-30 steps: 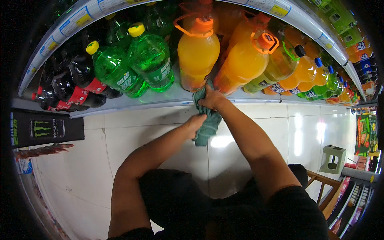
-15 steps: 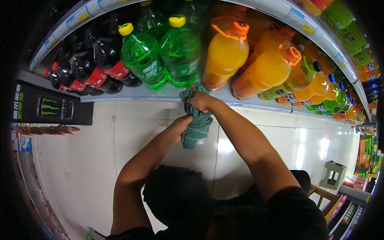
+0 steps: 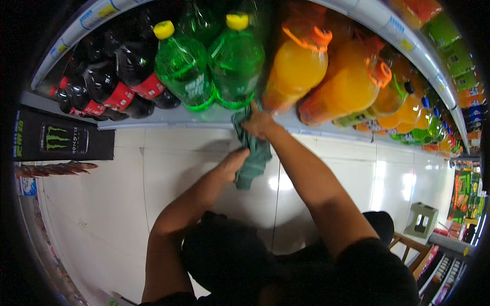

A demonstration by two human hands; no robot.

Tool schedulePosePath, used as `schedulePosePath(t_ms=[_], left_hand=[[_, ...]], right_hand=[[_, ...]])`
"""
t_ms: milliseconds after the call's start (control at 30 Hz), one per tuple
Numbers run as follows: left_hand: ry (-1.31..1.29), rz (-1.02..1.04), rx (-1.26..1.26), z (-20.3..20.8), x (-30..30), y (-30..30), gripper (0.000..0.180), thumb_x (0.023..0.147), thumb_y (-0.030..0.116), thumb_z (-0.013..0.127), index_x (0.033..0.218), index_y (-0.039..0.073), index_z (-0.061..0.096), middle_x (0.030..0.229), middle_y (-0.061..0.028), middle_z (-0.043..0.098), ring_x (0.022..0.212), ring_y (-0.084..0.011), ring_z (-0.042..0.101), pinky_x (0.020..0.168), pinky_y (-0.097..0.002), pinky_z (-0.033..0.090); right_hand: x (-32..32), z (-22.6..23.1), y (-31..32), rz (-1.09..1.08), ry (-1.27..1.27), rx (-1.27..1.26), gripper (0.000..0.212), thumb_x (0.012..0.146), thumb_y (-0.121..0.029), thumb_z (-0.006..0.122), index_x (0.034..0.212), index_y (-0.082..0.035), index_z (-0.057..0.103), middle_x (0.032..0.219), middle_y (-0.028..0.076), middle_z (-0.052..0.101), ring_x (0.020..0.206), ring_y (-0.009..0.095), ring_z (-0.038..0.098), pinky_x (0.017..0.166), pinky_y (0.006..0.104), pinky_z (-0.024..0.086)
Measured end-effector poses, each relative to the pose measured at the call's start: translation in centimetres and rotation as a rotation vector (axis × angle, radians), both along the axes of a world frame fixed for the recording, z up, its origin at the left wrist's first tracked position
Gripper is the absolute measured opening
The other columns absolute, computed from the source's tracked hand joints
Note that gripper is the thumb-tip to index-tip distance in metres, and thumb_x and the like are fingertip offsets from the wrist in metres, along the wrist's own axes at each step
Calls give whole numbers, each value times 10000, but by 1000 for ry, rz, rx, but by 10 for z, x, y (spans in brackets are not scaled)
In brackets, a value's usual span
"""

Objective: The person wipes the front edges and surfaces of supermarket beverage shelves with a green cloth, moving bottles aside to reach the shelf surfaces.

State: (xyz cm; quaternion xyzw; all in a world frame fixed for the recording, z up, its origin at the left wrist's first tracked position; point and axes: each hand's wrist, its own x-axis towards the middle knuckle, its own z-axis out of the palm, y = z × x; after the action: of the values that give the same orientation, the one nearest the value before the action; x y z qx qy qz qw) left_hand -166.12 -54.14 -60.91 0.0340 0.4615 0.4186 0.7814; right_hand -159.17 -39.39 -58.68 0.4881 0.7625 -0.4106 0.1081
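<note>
A green cloth [image 3: 252,158] hangs bunched between my hands at the front edge of the shelf [image 3: 204,121]. My right hand [image 3: 259,124] presses the cloth's upper end against the shelf, its fingers reaching into the gap between a green soda bottle [image 3: 237,66] and an orange drink bottle [image 3: 298,69]. Lower down, my left hand [image 3: 236,164] grips the middle of the cloth, over the floor. The fingertips of the right hand are partly hidden by the cloth.
Dark cola bottles [image 3: 109,86] with red labels stand to the left; more orange bottles [image 3: 342,89] fill the right. An upper shelf rail [image 3: 375,18] curves overhead. A black box [image 3: 64,137] sits at the left, and a greenish stool [image 3: 422,220] is on the tiled floor [image 3: 332,168] at right.
My right hand and the upper end of the cloth have pushed slightly further into the gap between the bottles. The view has shifted a little.
</note>
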Motion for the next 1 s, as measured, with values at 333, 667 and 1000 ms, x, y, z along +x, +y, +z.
schedulePosePath(t_ms=[333,667,1000], left_hand=[[106,-230,83,-12,-2,-14,319,924,236,431,1161,32,496,1099,-110,578,917,-232,598,737,-419,525],[572,-100,380,14,-59,-65,289,825,181,548,1042,-7,572,914,-52,605,869,-127,553,762,-309,465],[1461,143,432,63,-121,-19,746,689,188,726,1295,9,330,1180,-207,483,1102,-342,484,924,-382,399]], right_hand=[[13,13,-7,271,-49,60,909,768,-359,580,1429,-30,50,1033,290,599,989,402,586,891,427,447],[2,85,-19,-51,328,352,778,741,-372,712,1264,53,323,970,284,606,958,400,576,894,443,419],[-43,33,7,-256,986,502,885,608,-239,830,1272,24,308,1217,192,467,1114,310,471,960,369,375]])
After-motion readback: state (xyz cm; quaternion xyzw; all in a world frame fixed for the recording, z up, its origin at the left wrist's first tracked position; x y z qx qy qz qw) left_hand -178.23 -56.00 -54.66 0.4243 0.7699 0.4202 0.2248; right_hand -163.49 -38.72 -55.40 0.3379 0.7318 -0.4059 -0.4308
